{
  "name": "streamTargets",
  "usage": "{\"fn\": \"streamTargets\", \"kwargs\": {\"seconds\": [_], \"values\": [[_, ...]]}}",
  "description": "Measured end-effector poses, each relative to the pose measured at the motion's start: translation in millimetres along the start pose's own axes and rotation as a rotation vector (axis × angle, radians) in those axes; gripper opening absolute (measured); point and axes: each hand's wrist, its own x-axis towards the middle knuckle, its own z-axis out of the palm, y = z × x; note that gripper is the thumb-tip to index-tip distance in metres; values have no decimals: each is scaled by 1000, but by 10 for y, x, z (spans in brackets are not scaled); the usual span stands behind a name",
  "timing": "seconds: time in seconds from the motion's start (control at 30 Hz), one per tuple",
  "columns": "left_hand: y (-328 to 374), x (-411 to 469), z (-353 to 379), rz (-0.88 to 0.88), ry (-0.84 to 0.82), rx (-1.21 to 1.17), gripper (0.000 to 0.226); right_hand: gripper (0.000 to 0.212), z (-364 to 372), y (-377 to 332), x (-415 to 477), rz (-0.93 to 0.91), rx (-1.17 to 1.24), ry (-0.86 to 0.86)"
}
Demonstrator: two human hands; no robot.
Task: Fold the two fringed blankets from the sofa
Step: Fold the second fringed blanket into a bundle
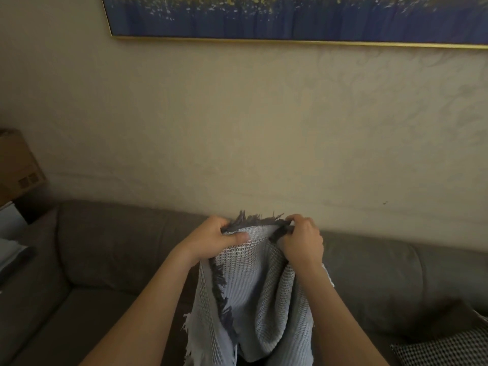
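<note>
Head view: blanket hangs, seemingly lengthwise, fringe uppermost.

surface: sofa — grey-brown | on it: checkered cushion, seemingly, far right

Home living room, grey-brown sofa against cream wall, gold-framed blue painting above
</note>
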Motion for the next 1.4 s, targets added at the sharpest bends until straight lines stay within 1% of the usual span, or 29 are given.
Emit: {"fn": "streamTargets", "kwargs": {"seconds": [0.07,0.1,0.13,0.2,0.23,0.27,0.3,0.37,0.4,0.47,0.5,0.57,0.63,0.73,0.83,0.9,0.97,1.03,1.1,1.13,1.2,1.27,1.3,1.33,1.37,1.4], "values": [[-4,34,27,-1,31,44,40,50,-38,-8,-20,-63,62,34],[0,51,45,11,41,90,48,55,-58,-27,-53,-142,123,22],[14,71,68,32,50,138,51,61,-60,-45,-91,-235,208,-31],[88,88,100,87,50,201,39,69,-48,-87,-185,-375,370,-246],[126,98,113,109,33,215,31,67,-23,-102,-207,-415,394,-340],[161,101,120,124,11,230,23,60,20,-107,-211,-452,384,-396],[185,96,118,131,-3,247,18,49,68,-102,-192,-483,338,-413],[165,86,84,140,22,270,13,26,140,-74,-132,-496,214,-391],[148,72,65,150,43,280,14,21,158,-68,-110,-498,161,-364],[83,50,59,186,72,330,24,21,183,-86,-78,-486,86,-297],[41,42,82,187,91,377,20,18,172,-105,-73,-470,71,-256],[-80,11,133,141,155,485,10,29,152,-171,-70,-434,59,-167],[-208,-43,184,66,239,521,12,34,124,-230,-84,-420,70,-106],[-343,-119,250,25,370,529,22,26,104,-297,-105,-386,102,-41],[-471,-129,323,-35,428,460,31,19,107,-317,-102,-264,211,80],[-555,-149,341,-69,451,424,27,16,83,-321,-90,-194,282,169],[-597,-153,345,-95,490,411,28,15,64,-331,-84,-155,349,246],[-561,-129,341,-112,471,320,29,17,80,-343,-90,-89,403,312],[-441,-98,340,-113,378,196,27,21,103,-316,-46,29,450,360],[-368,-83,328,-107,319,127,25,20,116,-287,3,78,453,349],[-206,-74,310,-99,226,-24,26,18,126,-210,121,100,370,208],[-58,-108,312,-105,127,-156,24,28,131,-186,166,77,247,32],[-26,-107,325,-112,89,-181,20,32,135,-182,145,57,228,-7],[-7,-97,338,-127,86,-181,18,32,146,-181,113,27,238,-7],[-9,-82,355,-146,118,-194,21,32,152,-188,77,-5,261,13],[-14,-79,380,-170,188,-216,23,34,154,-188,50,-32,279,32]]}}
